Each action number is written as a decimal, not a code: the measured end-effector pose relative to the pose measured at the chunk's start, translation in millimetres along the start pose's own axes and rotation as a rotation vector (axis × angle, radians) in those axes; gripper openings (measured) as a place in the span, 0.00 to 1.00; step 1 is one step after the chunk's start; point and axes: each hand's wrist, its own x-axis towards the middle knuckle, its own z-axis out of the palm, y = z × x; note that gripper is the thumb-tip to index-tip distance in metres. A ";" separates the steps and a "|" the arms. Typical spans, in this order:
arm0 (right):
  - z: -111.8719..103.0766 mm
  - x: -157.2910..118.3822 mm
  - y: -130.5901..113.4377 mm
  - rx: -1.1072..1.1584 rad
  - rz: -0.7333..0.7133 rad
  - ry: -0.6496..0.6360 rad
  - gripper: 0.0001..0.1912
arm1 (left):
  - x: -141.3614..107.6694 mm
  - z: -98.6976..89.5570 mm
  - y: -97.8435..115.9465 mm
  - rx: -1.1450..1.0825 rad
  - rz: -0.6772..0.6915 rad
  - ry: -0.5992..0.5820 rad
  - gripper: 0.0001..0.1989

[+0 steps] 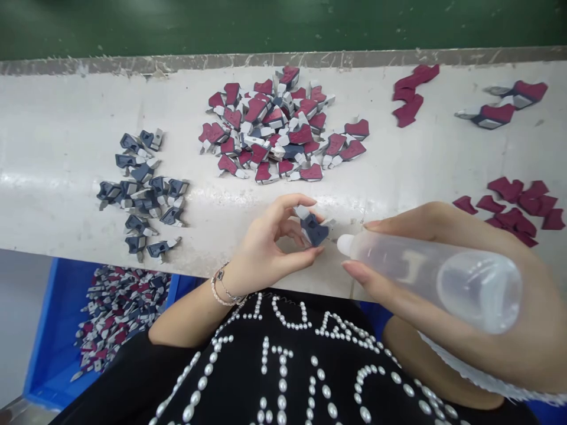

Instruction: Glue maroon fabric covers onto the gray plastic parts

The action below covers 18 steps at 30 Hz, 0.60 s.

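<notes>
Between the fingertips of my left hand [274, 236] is a small dark-blue and grey plastic part [313, 229], held above the table's near edge. My right hand [447, 248] is closed round a clear squeeze bottle [425, 271] lying on its side in the grip. The bottle's white tip [345, 244] points left at the plastic part, a short gap away. Some clear liquid seems to be inside the bottle. Beyond my hands, a heap of similar parts with maroon tops [266, 127] covers the middle of the table.
To the left lies a group of blue-grey parts [142, 198]. Loose maroon pieces [516, 209] are at right, more maroon pieces [407, 97] farther back, near two maroon-topped parts [494, 115]. Below the white table [57, 147], a blue bin [48, 336] holds many parts. A green surface [283, 26] borders the back.
</notes>
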 end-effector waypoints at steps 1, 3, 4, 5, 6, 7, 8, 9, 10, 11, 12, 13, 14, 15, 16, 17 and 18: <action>-0.9 -0.1 0.8 -0.009 0.006 0.007 0.10 | -0.1 0.0 1.2 0.006 -0.004 -0.006 0.27; -1.9 -0.4 2.4 -0.015 0.014 0.020 0.11 | -0.1 -0.1 2.9 0.016 -0.010 -0.018 0.27; -1.9 -0.6 3.0 -0.014 0.012 0.020 0.11 | 0.1 -0.3 3.3 0.018 -0.013 -0.023 0.27; -1.7 -0.8 3.5 -0.012 0.011 0.022 0.11 | 0.3 -0.3 3.3 0.014 -0.015 -0.027 0.27; -1.5 -0.9 3.9 -0.010 0.012 0.027 0.11 | 0.6 -0.3 3.0 0.004 -0.019 -0.034 0.28; -1.3 -1.1 4.1 -0.007 0.013 0.031 0.11 | 0.9 -0.2 2.5 -0.011 -0.020 -0.042 0.28; -1.3 -1.2 4.0 -0.003 0.012 0.036 0.11 | 1.1 0.0 2.0 -0.030 -0.020 -0.052 0.29; -1.3 -1.3 3.8 0.003 0.011 0.036 0.10 | 1.3 0.2 1.5 -0.048 -0.021 -0.065 0.29; -1.4 -1.3 3.3 0.013 0.008 0.036 0.10 | 1.4 0.5 1.2 -0.063 -0.022 -0.078 0.29; -1.6 -1.3 2.6 0.028 0.001 0.029 0.10 | 1.3 0.9 1.0 -0.073 -0.022 -0.091 0.29; -1.6 -1.3 1.8 0.042 -0.005 0.017 0.09 | 1.1 1.3 1.2 -0.079 -0.023 -0.101 0.29; -1.5 -1.2 1.0 0.054 -0.011 0.010 0.09 | 0.9 1.8 1.5 -0.083 -0.023 -0.109 0.29; -1.3 -1.1 0.2 0.060 -0.012 0.011 0.09 | 0.6 2.4 2.0 -0.085 -0.023 -0.115 0.29; -0.9 -0.9 -0.5 0.061 -0.013 0.017 0.09 | 0.3 3.0 2.6 -0.085 -0.022 -0.119 0.28; -0.4 -0.6 -1.1 0.055 -0.013 0.029 0.10 | 0.0 3.6 3.1 -0.084 -0.021 -0.121 0.28; 0.4 -0.2 -1.6 0.045 -0.011 0.041 0.10 | -0.2 4.1 3.6 -0.082 -0.018 -0.120 0.28; 1.3 0.3 -1.9 0.034 -0.007 0.058 0.10 | -0.4 4.6 3.9 -0.081 -0.015 -0.120 0.28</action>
